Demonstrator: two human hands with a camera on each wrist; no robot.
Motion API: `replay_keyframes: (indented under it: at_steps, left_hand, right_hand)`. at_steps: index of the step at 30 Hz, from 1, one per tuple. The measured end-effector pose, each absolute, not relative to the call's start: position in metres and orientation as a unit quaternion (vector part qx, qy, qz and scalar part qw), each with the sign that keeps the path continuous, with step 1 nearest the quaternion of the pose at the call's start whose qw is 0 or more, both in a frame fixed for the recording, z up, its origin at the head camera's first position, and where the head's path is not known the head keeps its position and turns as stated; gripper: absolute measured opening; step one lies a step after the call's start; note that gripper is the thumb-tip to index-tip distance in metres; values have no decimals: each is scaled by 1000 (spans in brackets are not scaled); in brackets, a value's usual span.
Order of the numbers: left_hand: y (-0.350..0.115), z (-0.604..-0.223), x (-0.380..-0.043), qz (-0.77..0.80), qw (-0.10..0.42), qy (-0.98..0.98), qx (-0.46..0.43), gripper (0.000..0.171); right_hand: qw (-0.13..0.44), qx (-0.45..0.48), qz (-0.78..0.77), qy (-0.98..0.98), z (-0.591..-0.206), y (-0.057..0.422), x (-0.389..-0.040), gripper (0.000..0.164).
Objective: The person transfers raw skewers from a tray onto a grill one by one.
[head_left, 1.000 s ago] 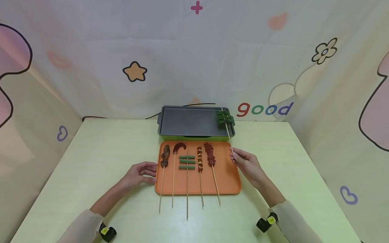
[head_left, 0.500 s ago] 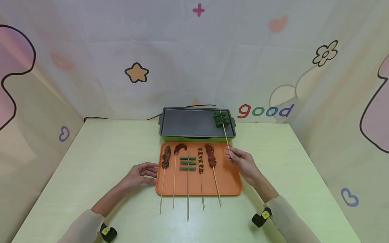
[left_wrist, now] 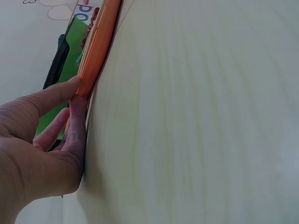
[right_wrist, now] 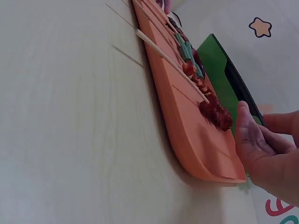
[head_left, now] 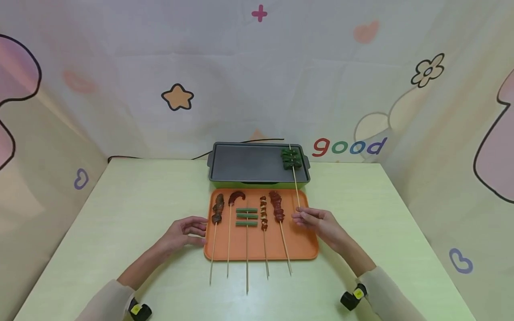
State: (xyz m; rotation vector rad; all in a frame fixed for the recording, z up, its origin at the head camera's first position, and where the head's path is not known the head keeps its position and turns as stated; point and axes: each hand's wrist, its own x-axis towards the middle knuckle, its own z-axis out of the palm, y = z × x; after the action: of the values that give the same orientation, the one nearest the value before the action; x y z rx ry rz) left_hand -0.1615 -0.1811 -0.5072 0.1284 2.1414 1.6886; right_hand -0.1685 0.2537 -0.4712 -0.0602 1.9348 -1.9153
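In the head view my left hand (head_left: 182, 234) rests against the left edge of an orange tray (head_left: 307, 245); its fingers touch the rim, as the left wrist view also shows. A skewer of dark green leafy pieces (head_left: 291, 158) lies on the right part of a dark griddle plate (head_left: 249, 162), its stick pointing down toward the tray. My right hand (head_left: 321, 225) is at the stick's lower end with fingers extended, which partly hide that end. In the right wrist view, the right hand (right_wrist: 271, 144) shows a gap between thumb and fingers, with no stick visible there.
On the tray lie several skewers: brown meat (head_left: 218, 208), a curled reddish piece (head_left: 237, 196), green bean-like sticks (head_left: 246, 216), small red-and-yellow pieces (head_left: 263, 211) and dark red meat (head_left: 276, 207). Their sticks overhang the front edge. A black cable (head_left: 124, 157) runs behind the griddle.
The leafy skewer has shifted left a little and settled on the griddle plate. My right hand has moved left and back toward the stick's end, its pinch loosening. The left hand stays at the tray.
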Motion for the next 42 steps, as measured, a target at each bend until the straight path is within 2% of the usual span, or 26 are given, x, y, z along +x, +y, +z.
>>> replay_keyframes:
  at_steps: [12, 20, 42]
  left_hand:
    - [-180, -508, -160, 605, 201, 770, 43, 60]
    - [-180, -508, -161, 608, 201, 767, 45, 60]
    - [-180, -508, -157, 607, 197, 768, 52, 58]
  right_hand:
    - [275, -46, -687, 671, -466, 264, -123, 53]
    - [293, -52, -696, 654, -472, 267, -101, 51]
    - [325, -56, -703, 630, -491, 267, -73, 49]
